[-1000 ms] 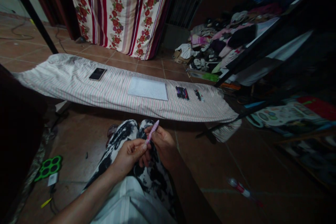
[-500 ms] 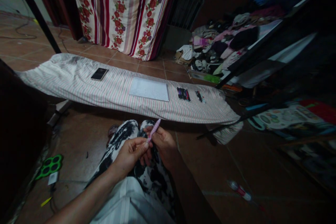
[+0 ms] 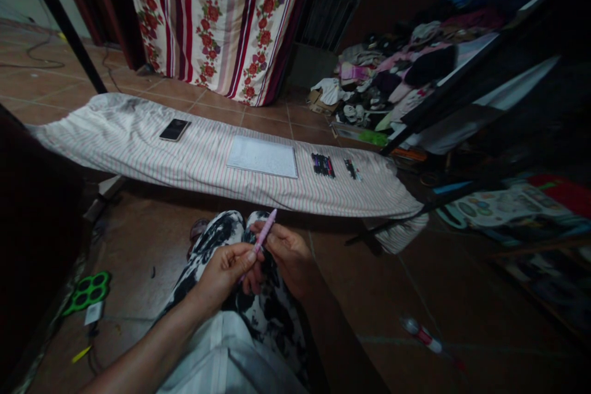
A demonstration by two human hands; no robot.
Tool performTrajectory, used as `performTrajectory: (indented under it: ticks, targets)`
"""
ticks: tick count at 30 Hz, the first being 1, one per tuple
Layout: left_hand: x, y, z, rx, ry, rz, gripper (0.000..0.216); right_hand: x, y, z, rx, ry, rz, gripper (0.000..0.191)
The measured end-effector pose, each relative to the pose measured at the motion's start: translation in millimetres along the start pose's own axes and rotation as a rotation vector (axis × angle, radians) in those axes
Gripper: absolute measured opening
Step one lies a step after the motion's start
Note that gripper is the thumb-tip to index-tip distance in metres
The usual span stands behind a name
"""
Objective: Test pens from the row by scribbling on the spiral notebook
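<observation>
Above my lap, my left hand [image 3: 231,263] pinches a slim pink pen [image 3: 266,229] between thumb and fingers. The pen slants up and to the right, its upper end above the knees. My right hand [image 3: 289,252] is closed about the pen from the other side, thumb beside the barrel and fingers partly behind it. An open spiral notebook [image 3: 262,156] lies beyond the hands on a striped cloth [image 3: 203,163]. Right of it are a row of several dark pens [image 3: 322,165] and a smaller group of pens [image 3: 352,169].
A phone [image 3: 174,130] lies on the cloth's left part. On the floor are a green ringed object [image 3: 87,292] at left and a small bottle [image 3: 422,335] at right. A heap of clothes [image 3: 392,71] and a floral curtain [image 3: 221,24] stand behind.
The pink pen has shifted slightly left and down, and more of its barrel shows above my left fingers. Both hands have moved a little; the things on the cloth stay put.
</observation>
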State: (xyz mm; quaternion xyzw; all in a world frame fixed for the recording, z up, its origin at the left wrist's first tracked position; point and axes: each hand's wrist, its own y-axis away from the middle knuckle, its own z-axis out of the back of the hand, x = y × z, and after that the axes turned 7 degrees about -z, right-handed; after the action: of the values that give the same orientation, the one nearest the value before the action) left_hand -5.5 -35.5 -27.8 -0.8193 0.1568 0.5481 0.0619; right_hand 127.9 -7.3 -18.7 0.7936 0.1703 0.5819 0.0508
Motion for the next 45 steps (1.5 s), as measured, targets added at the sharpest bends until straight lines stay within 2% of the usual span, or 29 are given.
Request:
performTrajectory:
  ticks: [3, 9, 14, 17, 22, 26, 29, 33, 37, 41, 45]
  targets:
    - [0.6, -0.1, 1.1, 0.024, 0.004, 0.023, 0.038, 1.0, -1.9, 2.7, -0.054, 0.020, 0.031, 0.030]
    - [0.5, 0.4, -2.0, 0.012, -0.076, 0.020, 0.041, -1.8, -3.7, 4.3, -0.051, -0.045, 0.009, 0.023]
    - [-1.7, 0.0, -3.7, 0.018, -0.087, 0.020, 0.041, 0.0, -1.3, 0.2, 0.010, -0.044, 0.067, 0.032]
    - [-0.1, 0.7, -2.6, 0.020, -0.062, 0.031, 0.041, 3.4, 0.3, 0.5, -0.039, -0.067, 0.077, 0.038]
    - [3.3, 3.3, -3.5, 0.011, -0.064, 0.045, 0.039, 5.2, -1.1, 5.3, -0.109, -0.085, 0.040, 0.023]
    - [2.1, 3.5, -6.2, 0.001, -0.092, 0.037, 0.040, 3.4, -4.5, 6.5, -0.145, -0.063, 0.109, 0.022]
    - [1.5, 2.6, -5.2, 0.014, -0.090, 0.033, 0.040, 2.1, -4.2, 4.8, -0.109, -0.068, 0.140, 0.025]
    - [3.7, 1.8, -1.3, 0.020, -0.068, 0.029, 0.040, 2.2, 0.1, 2.5, -0.092, -0.112, 0.074, 0.033]
    - [5.5, 1.8, -0.7, 0.012, -0.085, 0.041, 0.042, 3.0, 0.5, 4.4, -0.130, -0.108, 0.026, 0.026]
    - [4.6, 2.4, -3.1, 0.000, -0.106, 0.042, 0.043, 1.7, -3.7, 6.6, -0.147, -0.092, 0.081, 0.023]
    - [3.7, 3.1, -2.6, 0.017, -0.094, 0.043, 0.040, 0.4, -3.7, 5.6, -0.092, -0.082, 0.126, 0.027]
